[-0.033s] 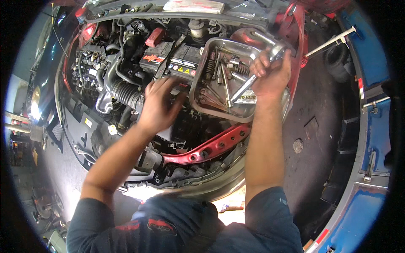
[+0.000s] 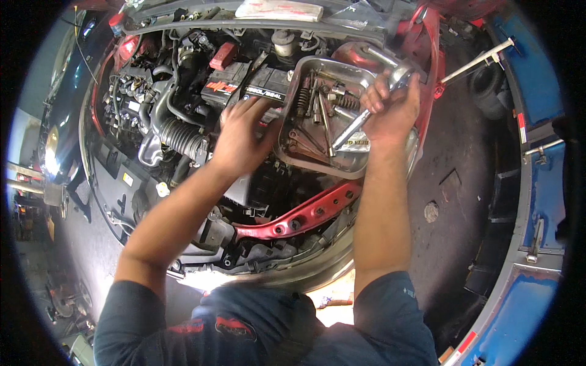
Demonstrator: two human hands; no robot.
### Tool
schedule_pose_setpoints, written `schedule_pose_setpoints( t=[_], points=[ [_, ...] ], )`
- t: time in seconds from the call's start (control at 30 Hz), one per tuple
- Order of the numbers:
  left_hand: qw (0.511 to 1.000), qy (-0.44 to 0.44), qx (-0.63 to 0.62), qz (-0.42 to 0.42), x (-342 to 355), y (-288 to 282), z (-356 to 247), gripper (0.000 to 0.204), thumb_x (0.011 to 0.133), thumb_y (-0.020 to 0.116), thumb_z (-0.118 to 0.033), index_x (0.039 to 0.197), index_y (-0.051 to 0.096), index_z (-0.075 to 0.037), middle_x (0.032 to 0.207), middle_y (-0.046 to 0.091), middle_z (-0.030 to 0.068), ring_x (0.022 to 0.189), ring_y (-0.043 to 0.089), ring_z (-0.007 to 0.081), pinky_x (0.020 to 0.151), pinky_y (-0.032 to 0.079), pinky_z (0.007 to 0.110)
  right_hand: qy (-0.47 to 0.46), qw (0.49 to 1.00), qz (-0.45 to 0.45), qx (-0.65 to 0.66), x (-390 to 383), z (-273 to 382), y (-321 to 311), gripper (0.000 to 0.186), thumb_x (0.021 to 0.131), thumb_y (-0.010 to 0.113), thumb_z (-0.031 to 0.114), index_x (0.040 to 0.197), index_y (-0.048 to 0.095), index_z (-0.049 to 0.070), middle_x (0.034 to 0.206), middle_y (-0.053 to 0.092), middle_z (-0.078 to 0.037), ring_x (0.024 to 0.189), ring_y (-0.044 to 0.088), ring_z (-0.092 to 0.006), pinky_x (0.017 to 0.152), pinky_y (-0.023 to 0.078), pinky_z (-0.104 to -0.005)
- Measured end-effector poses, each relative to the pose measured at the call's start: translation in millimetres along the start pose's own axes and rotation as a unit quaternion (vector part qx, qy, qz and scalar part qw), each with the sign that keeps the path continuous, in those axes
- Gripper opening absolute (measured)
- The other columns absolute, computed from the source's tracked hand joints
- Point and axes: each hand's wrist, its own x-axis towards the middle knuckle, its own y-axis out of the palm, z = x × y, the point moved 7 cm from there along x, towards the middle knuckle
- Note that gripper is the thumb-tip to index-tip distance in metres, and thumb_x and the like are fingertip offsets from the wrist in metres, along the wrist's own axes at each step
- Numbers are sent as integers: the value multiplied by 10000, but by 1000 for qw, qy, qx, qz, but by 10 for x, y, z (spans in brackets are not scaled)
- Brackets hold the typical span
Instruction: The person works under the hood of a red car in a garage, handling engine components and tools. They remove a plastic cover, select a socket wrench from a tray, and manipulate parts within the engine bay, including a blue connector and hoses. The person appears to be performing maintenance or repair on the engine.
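My left hand (image 2: 243,137) hovers over the engine bay between the battery (image 2: 264,79) and the metal tray (image 2: 323,169). Its fingers are spread and nothing shows in them, though the fingertips are slightly blurred. Up at the tray's right side, my right hand (image 2: 397,116) is wrapped round a chrome ratchet (image 2: 400,74). A long shiny extension bar (image 2: 353,129) slants from that hand down across the tray. Inside the tray lie several sockets, bolts with springs (image 2: 302,100) and wrenches (image 2: 311,139).
A red crossmember (image 2: 299,219) spans the front of the engine bay. Left of the battery runs a ribbed black intake hose (image 2: 182,139). A red fender (image 2: 432,55) borders the bay on the right, with blue cabinets (image 2: 540,201) beyond. A dark car (image 2: 61,122) stands at the left.
My left hand has shifted right, closer to the tray's left edge. My right hand and the ratchet have hardly moved.
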Motion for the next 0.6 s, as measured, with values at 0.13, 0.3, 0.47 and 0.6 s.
schedule_pose_setpoints(
  t=[0.13,0.3,0.47,0.6],
  points=[
    [960,-99,156,208,1005,763,45,360,909,643,-340,1167,690,-93,1196,656,146,1161,603,334,1020,423,470,-25,999,-7,-24,39,48,15,612,1000,402,642,940,593,64,619,452,-6,469,369,-142,478,279,-288],
    [929,-126,147,314,1228,1094,23,378,917,634,-359,1143,693,-62,1230,662,178,1176,625,329,1001,465,476,-25,999,-9,-19,28,60,13,595,1012,401,622,943,603,66,623,463,-11,471,372,-147,477,282,-280],
    [981,-70,-55,173,1325,976,176,389,904,651,-328,1125,674,-9,1173,684,217,1144,641,366,1005,486,455,-31,998,-45,-11,48,37,-37,561,1031,395,584,944,606,72,644,485,-23,491,380,-147,479,286,-275],
    [987,24,99,123,1463,741,118,441,865,701,-331,1132,662,17,1129,697,232,1117,650,374,1001,506,428,-34,995,-98,-5,58,39,-102,546,1031,404,581,938,600,80,650,497,-24,496,383,-146,479,289,-275]
  ],
)
